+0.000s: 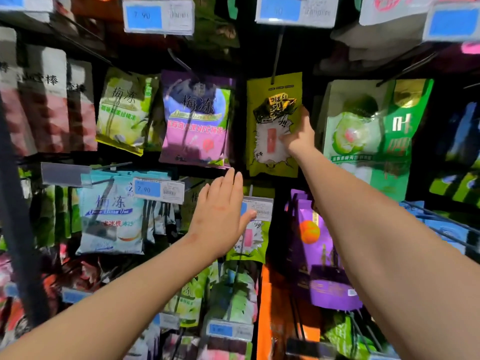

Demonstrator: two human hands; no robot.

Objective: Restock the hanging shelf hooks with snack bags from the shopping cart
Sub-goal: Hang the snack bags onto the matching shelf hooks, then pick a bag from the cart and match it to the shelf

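Snack bag (268, 118) held by right grip (299, 136); left grip (220, 216) spread flat.

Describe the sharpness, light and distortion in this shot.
Head view: sharpest at centre, where the right hand holds the yellow-green bag and the left hand is spread open; top price tags and left-edge packs are smeared; bright light on the right forearm, gaps between bags black; wide-angle bending curves the dark post at left.
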